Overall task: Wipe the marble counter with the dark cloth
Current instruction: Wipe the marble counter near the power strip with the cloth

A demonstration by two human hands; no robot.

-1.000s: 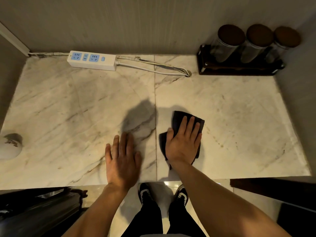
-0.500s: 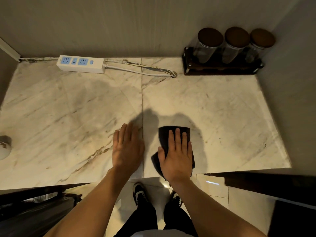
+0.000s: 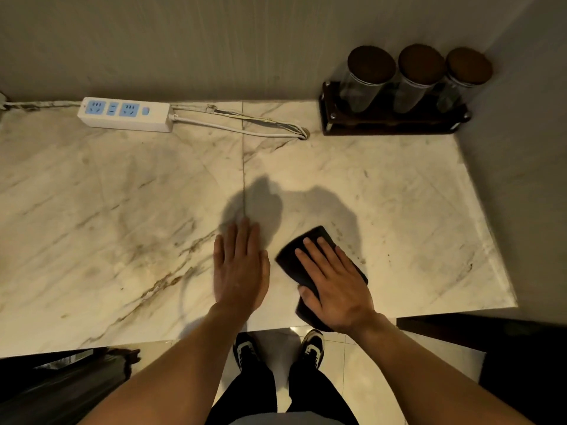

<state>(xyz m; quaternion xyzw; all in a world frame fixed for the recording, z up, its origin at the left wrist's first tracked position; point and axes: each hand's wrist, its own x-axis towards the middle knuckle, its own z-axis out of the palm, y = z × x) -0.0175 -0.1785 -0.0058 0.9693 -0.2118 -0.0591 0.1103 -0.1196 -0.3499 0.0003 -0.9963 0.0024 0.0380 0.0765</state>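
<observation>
The dark cloth point(image 3: 319, 271) lies flat on the marble surface point(image 3: 122, 210) near its front edge, pinned under the right hand point(image 3: 336, 285), whose fingers point(image 3: 310, 254) are spread fairly wide and pressed down on it rather than curled around it. The cloth's long axis runs diagonally, from a rounded far corner just beyond the fingertips back toward the front edge under the wrist. Half a second ago it sat squarer to the edge, with the fingers pointing straight away; now cloth and hand are angled to the left. The left hand point(image 3: 241, 268) rests palm-down on bare marble just beside the cloth, fingers together and extended, holding nothing. The surface is pale, glossy stone with brown-grey veins and a straight seam running away past the left fingertips.
</observation>
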